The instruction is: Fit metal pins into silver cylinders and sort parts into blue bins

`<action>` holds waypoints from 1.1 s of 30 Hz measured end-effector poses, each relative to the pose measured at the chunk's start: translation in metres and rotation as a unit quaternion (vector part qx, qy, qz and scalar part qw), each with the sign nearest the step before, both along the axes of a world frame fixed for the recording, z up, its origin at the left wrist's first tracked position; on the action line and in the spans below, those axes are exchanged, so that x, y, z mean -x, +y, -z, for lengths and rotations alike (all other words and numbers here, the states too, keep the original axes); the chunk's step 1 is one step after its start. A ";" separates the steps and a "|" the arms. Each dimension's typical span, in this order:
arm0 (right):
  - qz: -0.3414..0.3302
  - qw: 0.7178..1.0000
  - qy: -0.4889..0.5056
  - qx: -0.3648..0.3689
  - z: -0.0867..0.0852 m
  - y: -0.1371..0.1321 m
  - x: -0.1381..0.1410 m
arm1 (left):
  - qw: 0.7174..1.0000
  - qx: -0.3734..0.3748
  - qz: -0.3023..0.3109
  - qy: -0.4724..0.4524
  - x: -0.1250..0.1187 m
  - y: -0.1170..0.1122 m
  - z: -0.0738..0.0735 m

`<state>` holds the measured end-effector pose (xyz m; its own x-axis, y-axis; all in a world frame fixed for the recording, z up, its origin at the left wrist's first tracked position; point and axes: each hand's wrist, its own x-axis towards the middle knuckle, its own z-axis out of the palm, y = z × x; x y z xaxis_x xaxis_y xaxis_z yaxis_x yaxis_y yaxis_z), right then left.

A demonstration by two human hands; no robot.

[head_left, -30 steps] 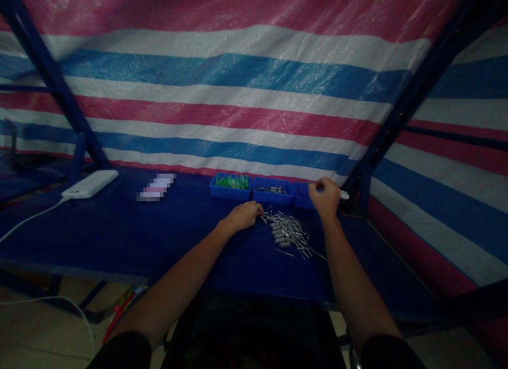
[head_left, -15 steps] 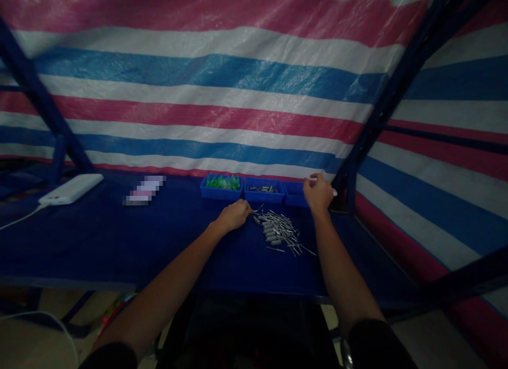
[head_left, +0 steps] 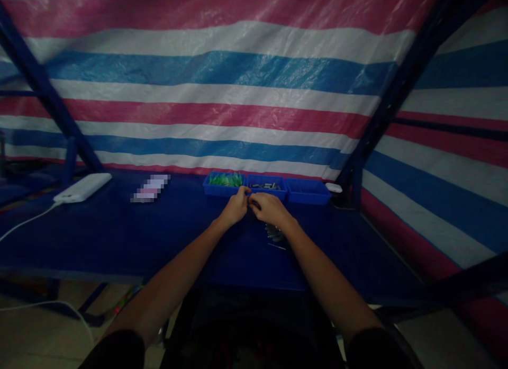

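My left hand (head_left: 237,205) and my right hand (head_left: 270,208) meet over the blue table, just in front of the bins, with their fingertips nearly touching. Both are closed in a pinch, and what lies between the fingers is too small to make out. Under my right forearm, part of a pile of grey metal cylinders (head_left: 273,232) shows; the rest is hidden by my hand and arm. A single thin metal pin (head_left: 277,246) lies in front of the pile. Behind my hands stands a blue bin (head_left: 282,193) holding small grey metal pieces.
A blue bin (head_left: 212,190) of green pieces stands left of the middle one, another blue bin (head_left: 307,198) to the right. Beyond it are a white case (head_left: 334,188) and a dark flat object (head_left: 342,202). A white power bank (head_left: 85,188) with cable lies far left, near a blurred-out item (head_left: 153,188).
My right hand has come from the right bin to the left and nearer, joining my left hand. The left hand has risen slightly off its place beside the pile, fingers now turned upward.
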<state>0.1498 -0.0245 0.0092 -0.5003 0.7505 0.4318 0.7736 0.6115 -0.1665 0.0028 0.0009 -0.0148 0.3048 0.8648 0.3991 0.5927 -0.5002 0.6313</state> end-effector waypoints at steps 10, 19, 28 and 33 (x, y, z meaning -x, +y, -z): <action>0.017 0.999 0.034 -0.005 -0.003 0.000 -0.005 | 0.998 -0.028 -0.019 -0.045 -0.003 -0.003 -0.008; 0.091 0.995 0.042 -0.014 -0.002 0.000 -0.005 | 0.998 -0.043 -0.016 -0.052 -0.002 -0.003 -0.009; 0.090 0.989 0.121 0.009 -0.001 0.005 -0.014 | 0.996 -0.078 0.037 0.014 0.002 -0.005 -0.013; 0.041 0.981 0.189 0.021 -0.003 0.007 -0.015 | 0.997 -0.062 0.027 0.032 0.002 -0.005 -0.015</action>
